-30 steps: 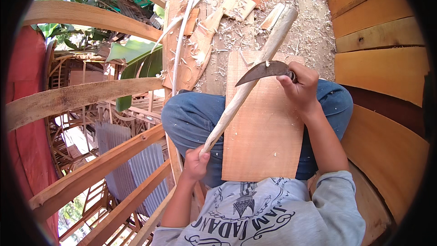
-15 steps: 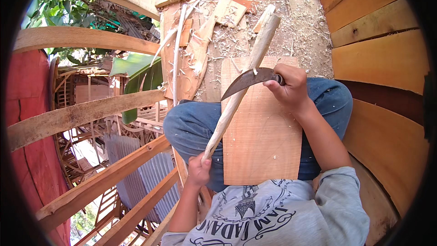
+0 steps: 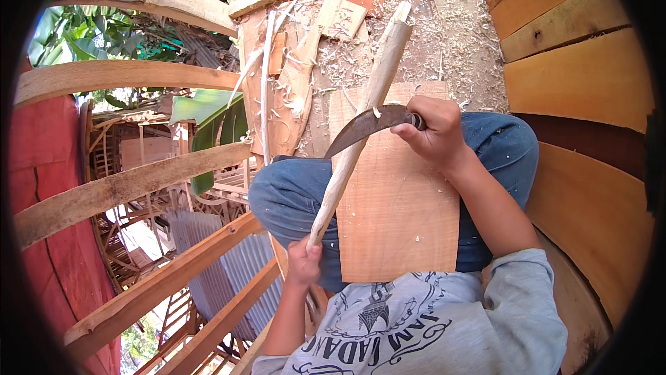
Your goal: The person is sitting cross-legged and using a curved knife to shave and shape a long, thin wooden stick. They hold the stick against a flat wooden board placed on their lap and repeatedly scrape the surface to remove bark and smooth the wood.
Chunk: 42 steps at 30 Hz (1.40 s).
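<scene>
Two hands are closed: left hand (image 3: pixel 304 262) on the pale stick's (image 3: pixel 361 118) near end, right hand (image 3: pixel 433 132) on a curved knife (image 3: pixel 364 127). Much bark is already shaved; shavings (image 3: pixel 444 42) lie far.

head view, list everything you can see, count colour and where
wooden stick: one, pale, slanting across the lap
curved knife: one, dark blade, lying across the stick
flat board: one, light brown, on the lap under the stick
wood shavings: many, pale, on the floor ahead
offcut pieces: several, light brown, on the floor left of the board
plank wall: several planks, orange-brown, at right
railing beams: several, weathered brown, at left
left hand: grips the stick's lower end
right hand: grips the knife handle
</scene>
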Available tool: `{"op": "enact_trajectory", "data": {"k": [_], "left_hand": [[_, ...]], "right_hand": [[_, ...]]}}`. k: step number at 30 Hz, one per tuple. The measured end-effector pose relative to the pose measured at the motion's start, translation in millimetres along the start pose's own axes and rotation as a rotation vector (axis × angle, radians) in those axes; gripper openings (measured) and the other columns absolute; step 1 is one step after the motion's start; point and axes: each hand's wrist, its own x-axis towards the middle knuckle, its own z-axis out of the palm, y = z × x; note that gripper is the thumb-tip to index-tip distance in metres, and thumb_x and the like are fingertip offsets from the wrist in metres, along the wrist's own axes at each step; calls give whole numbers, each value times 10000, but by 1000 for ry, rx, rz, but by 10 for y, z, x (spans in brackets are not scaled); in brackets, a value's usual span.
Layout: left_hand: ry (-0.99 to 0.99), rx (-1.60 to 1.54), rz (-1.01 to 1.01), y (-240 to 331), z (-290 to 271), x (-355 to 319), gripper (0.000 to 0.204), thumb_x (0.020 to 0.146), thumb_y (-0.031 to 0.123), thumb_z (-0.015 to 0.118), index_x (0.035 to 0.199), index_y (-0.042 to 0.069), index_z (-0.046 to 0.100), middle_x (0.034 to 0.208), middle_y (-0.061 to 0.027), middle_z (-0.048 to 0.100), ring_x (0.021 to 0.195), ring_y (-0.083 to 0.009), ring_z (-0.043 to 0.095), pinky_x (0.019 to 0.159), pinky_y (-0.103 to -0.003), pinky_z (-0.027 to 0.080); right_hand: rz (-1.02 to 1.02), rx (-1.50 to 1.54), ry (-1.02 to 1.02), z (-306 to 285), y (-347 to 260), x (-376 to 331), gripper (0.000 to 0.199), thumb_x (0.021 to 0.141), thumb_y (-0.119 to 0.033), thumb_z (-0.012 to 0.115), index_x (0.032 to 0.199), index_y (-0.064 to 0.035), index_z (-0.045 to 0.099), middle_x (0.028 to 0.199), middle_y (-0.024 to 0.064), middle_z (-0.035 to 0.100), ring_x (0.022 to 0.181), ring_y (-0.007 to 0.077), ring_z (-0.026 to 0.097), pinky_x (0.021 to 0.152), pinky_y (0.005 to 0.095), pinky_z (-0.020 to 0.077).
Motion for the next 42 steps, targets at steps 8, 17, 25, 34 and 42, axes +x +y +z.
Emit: {"op": "enact_trajectory", "data": {"k": [8,17,25,34,42], "left_hand": [[4,20,-21,24,10,1,461,927,412,471,682,23,502,497,-13,412,431,-110,439,432,-272,332],[7,26,-23,-6,4,-8,482,930,431,460,678,22,505,492,-12,410,430,-115,441,431,-276,332],[10,-30,-35,-17,17,-19,482,931,420,473,668,18,499,493,5,416,430,-96,423,418,-262,314],[5,-12,18,-17,46,8,523,923,479,482,661,26,486,488,29,406,410,-58,367,386,-221,262],[65,119,8,-2,25,-22,487,922,436,468,671,21,510,477,-6,393,408,-108,419,411,-271,310]], "right_hand": [[133,108,96,116,-60,-86,523,700,-482,731,558,-63,454,464,71,401,407,228,458,405,336,355],[-74,42,-56,113,-114,-98,533,694,-493,731,567,-65,438,499,68,420,430,229,469,414,346,357],[-96,27,-119,102,-156,-81,506,721,-499,712,582,-71,481,512,49,463,456,219,516,420,338,385],[23,160,31,-14,2,-80,516,765,-495,686,563,-64,487,480,61,420,409,218,469,409,330,366],[97,55,11,-24,-25,-107,541,698,-531,713,529,-89,450,473,50,443,413,225,497,403,338,380]]}}
